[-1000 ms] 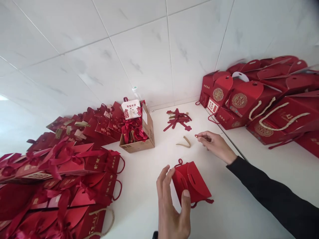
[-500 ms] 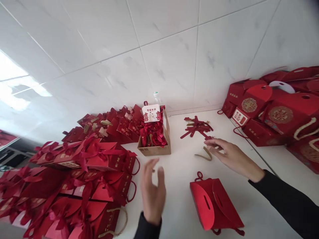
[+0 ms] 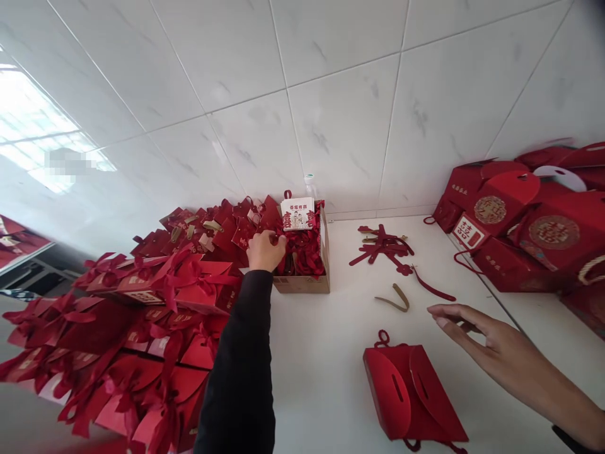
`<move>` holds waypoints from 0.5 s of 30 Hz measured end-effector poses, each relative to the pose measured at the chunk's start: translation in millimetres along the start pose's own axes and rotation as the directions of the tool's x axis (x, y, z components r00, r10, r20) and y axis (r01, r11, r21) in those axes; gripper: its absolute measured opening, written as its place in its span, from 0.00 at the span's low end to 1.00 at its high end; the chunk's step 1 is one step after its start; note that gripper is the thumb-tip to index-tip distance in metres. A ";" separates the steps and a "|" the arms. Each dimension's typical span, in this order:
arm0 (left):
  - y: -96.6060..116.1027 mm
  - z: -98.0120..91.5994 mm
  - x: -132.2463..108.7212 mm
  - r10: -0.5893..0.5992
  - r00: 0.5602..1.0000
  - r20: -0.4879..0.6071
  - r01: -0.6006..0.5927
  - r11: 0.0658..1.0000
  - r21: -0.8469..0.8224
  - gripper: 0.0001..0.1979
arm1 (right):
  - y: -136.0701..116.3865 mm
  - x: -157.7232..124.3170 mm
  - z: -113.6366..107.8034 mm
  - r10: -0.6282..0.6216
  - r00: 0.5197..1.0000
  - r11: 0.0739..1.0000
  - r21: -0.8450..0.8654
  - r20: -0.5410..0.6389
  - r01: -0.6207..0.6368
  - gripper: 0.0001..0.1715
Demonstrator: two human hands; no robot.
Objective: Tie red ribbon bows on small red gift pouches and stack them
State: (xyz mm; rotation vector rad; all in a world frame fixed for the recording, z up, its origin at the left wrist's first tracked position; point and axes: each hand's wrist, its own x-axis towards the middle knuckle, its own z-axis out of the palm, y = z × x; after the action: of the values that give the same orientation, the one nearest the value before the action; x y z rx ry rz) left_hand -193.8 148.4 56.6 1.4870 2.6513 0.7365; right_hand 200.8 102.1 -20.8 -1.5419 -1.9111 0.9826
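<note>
My left hand (image 3: 266, 251) reaches to the left side of a small cardboard box (image 3: 302, 285) filled with dark red ribbons (image 3: 308, 253). Its fingers are curled together at the box's edge, and what lies between them is hidden. Stretched out above the white table, my right hand (image 3: 477, 334) holds nothing and its fingers are a little apart. Below it to the left lies a red gift box (image 3: 416, 394) with folded flaps, slots and cord loops. A dark red strap (image 3: 433, 287) and a bent gold-brown strap (image 3: 397, 298) lie near the right fingertips.
Red boxes with ribbon bows (image 3: 155, 340) are stacked on the left. Small red bags (image 3: 217, 227) stand behind them. Loose straps (image 3: 382, 246) form a pile near the tiled wall. More red boxes (image 3: 510, 221) crowd the right. White cards (image 3: 298, 214) stand in the cardboard box.
My left hand has moved forward to the cardboard box. The right hand has drawn back from the strap pile, and a single dark red strap now lies apart beside it.
</note>
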 end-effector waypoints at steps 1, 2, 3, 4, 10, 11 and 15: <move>-1.4 -1.0 2.7 -0.024 0.999 0.028 0.023 0.999 0.027 0.18 | 1.6 -2.5 0.1 0.015 1.000 1.000 0.012 0.002 -0.015 0.29; -2.2 -1.3 4.3 -0.040 0.998 0.054 0.037 0.998 0.047 0.18 | 1.9 -5.1 0.3 0.033 0.999 0.999 0.024 0.002 -0.033 0.29; -2.7 -1.2 4.8 -0.051 0.996 0.073 0.047 0.997 0.062 0.18 | 0.9 -7.7 0.3 0.049 0.999 0.998 0.035 0.002 -0.049 0.29; -2.9 -1.1 4.5 -0.060 0.995 0.083 0.054 0.996 0.072 0.18 | -1.1 -10.5 0.1 0.059 0.998 0.997 0.045 0.001 -0.059 0.28; -3.2 -5.4 1.2 -0.067 0.996 0.052 0.064 0.997 0.045 0.17 | -13.4 -24.2 -3.5 0.037 0.999 0.997 0.072 0.007 -0.038 0.21; -2.7 -5.9 1.8 -0.066 0.997 0.046 0.065 0.997 0.033 0.17 | -13.1 -25.1 -3.2 0.031 1.000 0.997 0.076 -0.004 -0.031 0.21; 2.5 -3.8 3.8 -0.067 0.998 0.008 0.067 0.998 -0.016 0.18 | -3.5 -26.5 0.1 0.014 0.999 0.998 0.067 -0.032 -0.011 0.27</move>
State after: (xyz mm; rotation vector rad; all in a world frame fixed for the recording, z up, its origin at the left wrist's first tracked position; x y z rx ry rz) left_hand -194.8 151.1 61.8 1.3867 2.6681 0.7439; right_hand 204.9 76.0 -16.4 -1.5244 -1.8300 1.0101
